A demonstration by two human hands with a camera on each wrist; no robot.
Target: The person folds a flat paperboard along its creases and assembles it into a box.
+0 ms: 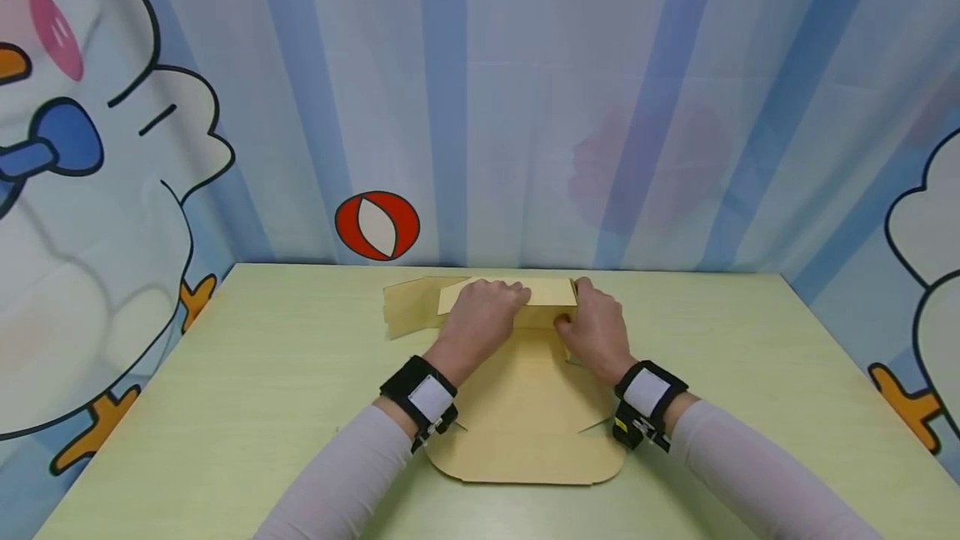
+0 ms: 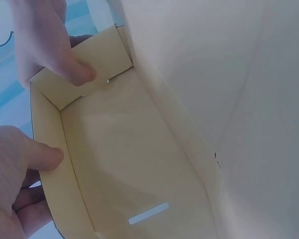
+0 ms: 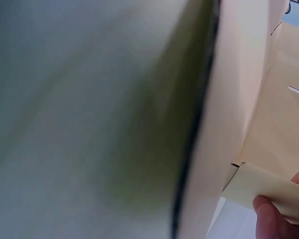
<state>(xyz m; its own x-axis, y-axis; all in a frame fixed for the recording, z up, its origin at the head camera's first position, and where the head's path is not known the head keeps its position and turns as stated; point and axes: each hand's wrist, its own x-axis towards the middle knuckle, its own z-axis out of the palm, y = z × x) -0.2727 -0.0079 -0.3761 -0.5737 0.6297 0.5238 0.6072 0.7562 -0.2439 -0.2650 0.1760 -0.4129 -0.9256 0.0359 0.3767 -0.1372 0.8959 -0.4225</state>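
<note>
A partly folded cardboard box [image 1: 528, 407] stands out from the far half of the table, with its long rounded lid panel toward me. My left hand [image 1: 483, 311] grips the box's far wall from above; in the left wrist view its thumb [image 2: 49, 157] lies on the inside of that wall. At the right end, my right hand [image 1: 600, 332] pinches the folded end wall [image 2: 104, 57] between thumb and fingers. The right wrist view shows the same grip, with the right fingers [image 3: 274, 219] on the end flap. A narrow slot [image 2: 148, 213] cuts through the box's base panel.
An unfolded side flap [image 1: 408, 307] sticks out to the left of the box. The pale table [image 1: 262, 390] ends at a striped, cartoon-printed curtain [image 1: 510, 107] behind and at both sides.
</note>
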